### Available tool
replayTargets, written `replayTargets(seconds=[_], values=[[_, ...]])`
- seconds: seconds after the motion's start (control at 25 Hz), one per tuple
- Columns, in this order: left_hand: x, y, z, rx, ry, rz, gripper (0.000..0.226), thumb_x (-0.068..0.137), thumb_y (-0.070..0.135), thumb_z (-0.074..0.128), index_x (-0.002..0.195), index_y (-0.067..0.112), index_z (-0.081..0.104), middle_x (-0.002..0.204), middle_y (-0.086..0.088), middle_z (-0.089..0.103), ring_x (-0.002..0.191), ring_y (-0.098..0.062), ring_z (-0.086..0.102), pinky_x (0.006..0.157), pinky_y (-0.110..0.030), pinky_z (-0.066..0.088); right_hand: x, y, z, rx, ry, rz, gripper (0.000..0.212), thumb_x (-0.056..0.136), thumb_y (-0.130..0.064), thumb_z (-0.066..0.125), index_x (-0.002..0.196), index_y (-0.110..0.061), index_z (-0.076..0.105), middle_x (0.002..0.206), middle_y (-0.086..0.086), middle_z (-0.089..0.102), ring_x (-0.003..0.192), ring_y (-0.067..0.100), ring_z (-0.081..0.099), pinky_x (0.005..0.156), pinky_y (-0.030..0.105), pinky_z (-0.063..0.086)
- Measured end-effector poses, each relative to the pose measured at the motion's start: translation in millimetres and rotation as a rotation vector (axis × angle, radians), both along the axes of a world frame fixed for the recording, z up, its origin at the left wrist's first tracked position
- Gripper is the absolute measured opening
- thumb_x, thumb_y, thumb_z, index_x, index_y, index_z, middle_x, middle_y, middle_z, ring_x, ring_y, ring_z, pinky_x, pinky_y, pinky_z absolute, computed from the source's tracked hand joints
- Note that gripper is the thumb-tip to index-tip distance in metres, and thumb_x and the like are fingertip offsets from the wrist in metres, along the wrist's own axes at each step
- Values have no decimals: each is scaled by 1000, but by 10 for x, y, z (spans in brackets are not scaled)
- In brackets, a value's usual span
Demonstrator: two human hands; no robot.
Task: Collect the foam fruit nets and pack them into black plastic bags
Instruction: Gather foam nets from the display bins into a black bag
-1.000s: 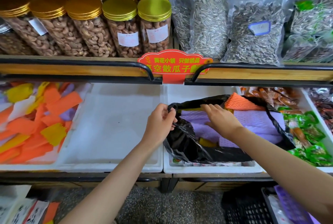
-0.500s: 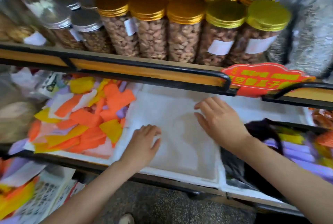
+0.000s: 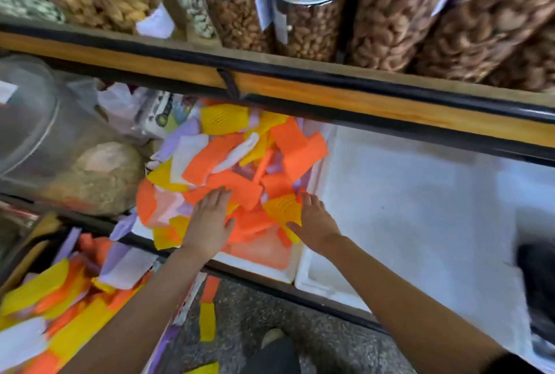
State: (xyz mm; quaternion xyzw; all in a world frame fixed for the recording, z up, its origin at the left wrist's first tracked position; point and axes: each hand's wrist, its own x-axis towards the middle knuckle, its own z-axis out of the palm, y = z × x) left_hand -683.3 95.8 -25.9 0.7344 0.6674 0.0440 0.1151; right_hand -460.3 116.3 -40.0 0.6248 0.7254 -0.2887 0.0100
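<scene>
A heap of foam fruit nets (image 3: 237, 160), orange, yellow, white and lilac, fills a white foam tray (image 3: 258, 268) on the lower shelf. My left hand (image 3: 210, 220) lies flat on the orange nets at the heap's near side, fingers straight. My right hand (image 3: 312, 223) rests beside it with straight fingers, against a yellow net (image 3: 282, 208) at the heap's right edge. A sliver of the black plastic bag (image 3: 537, 271) shows blurred at the far right edge.
An empty white foam tray (image 3: 405, 208) lies right of the heap. More nets (image 3: 60, 301) fill a box at lower left and a few lie on the floor (image 3: 207, 313). A wood-and-black shelf rail (image 3: 270, 85) overhangs, with nut jars (image 3: 306, 10) above. A clear lidded tub (image 3: 45, 133) stands left.
Both hands left the black bag and moved left across the empty tray onto the net heap. The view swung left, so the bag now sits at the right edge.
</scene>
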Motion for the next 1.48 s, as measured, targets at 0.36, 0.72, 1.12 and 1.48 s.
replayTargets(seconds=[0.36,0.72,1.12,1.48], values=[[-34,521,-452,11,19,-159,57,74,10,72,127,8,53,132,-14,52,128,-34,45,105,-44,36,-164,177,-232,22,-75,-104,63,89,-19,56,145,-16,26,127,11,45,110,31,53,88,38,43],[112,85,-146,195,-368,-65,43,94,41,37,102,6,60,70,-4,61,54,-21,58,43,-33,46,-136,26,-131,11,-30,57,97,85,-44,63,150,-11,-1,156,9,14,137,29,27,108,38,31],[339,-332,-41,81,-744,513,37,98,33,41,96,-3,48,79,-13,41,68,-28,40,62,-38,33,-53,-5,54,60,218,-2,51,92,-33,56,132,-8,38,136,10,38,116,28,47,88,33,40],[1205,-391,386,-202,-1251,549,45,92,51,42,127,22,50,122,-1,51,121,-16,47,99,-29,39,130,-230,398,-13,658,31,71,78,-37,73,133,-19,33,124,-6,50,110,6,52,86,14,43]])
